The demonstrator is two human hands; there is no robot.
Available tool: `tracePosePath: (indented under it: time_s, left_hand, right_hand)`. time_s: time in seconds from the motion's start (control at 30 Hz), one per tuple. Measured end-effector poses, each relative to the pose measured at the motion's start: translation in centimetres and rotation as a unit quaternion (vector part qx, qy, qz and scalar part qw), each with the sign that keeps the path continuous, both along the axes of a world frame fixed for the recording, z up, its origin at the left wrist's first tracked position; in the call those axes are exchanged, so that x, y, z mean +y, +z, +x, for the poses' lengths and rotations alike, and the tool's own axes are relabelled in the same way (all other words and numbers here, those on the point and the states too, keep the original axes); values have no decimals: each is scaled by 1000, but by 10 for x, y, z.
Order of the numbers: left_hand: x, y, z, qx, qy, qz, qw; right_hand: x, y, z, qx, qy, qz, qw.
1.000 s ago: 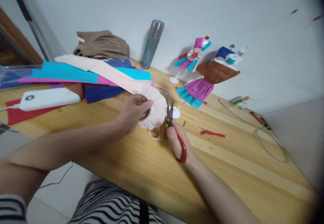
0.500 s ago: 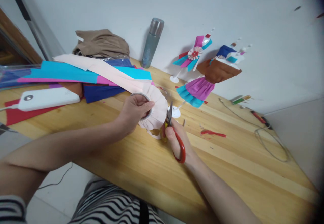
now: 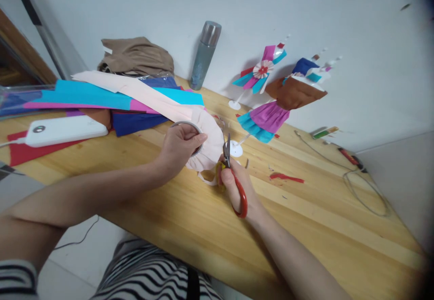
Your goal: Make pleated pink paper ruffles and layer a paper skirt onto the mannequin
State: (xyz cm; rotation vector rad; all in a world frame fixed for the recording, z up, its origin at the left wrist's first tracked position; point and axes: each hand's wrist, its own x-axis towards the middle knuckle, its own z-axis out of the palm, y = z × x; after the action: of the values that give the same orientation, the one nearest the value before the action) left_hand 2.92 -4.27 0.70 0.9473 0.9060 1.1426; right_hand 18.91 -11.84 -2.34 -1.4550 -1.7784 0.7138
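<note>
My left hand (image 3: 183, 146) is closed on a pleated, fan-like piece of pale pink crepe paper (image 3: 212, 139). A grey ring (image 3: 185, 124), which looks like a roll of tape, circles its fingers, and the thumb presses on the front. In my right hand (image 3: 235, 182) are red-handled scissors (image 3: 227, 153), blades upward, beside the paper's right edge. Whether the blades touch the paper I cannot tell. Something yellow (image 3: 220, 178) shows by the right fingers, partly hidden. A thin pale strip (image 3: 206, 179) hangs or lies below the pleats.
Coloured crepe paper sheets (image 3: 91, 94), a white power bank (image 3: 68, 131) and brown cloth (image 3: 139, 58) lie to the left. A grey flask (image 3: 205, 56) stands by the wall. Paper dress figures (image 3: 269, 117) on white stands are behind my right hand. Red scraps (image 3: 286, 178) and a cable (image 3: 352, 191) lie right.
The view has shifted slightly. Both hands keep their holds, and the pleated paper and scissors have barely moved.
</note>
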Motion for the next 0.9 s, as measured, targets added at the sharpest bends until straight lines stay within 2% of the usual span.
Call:
tracePosePath:
  time_s: [0.57,0.9]
  left_hand:
    - [-2,-1,1,-9,-12,-6,1000]
    - [0,-6,1,-1,-10,4,1000]
  right_hand:
    - [0,0,-2,-9,-3,0,1000]
    - [-4,-1,0,40,-8,-7,999]
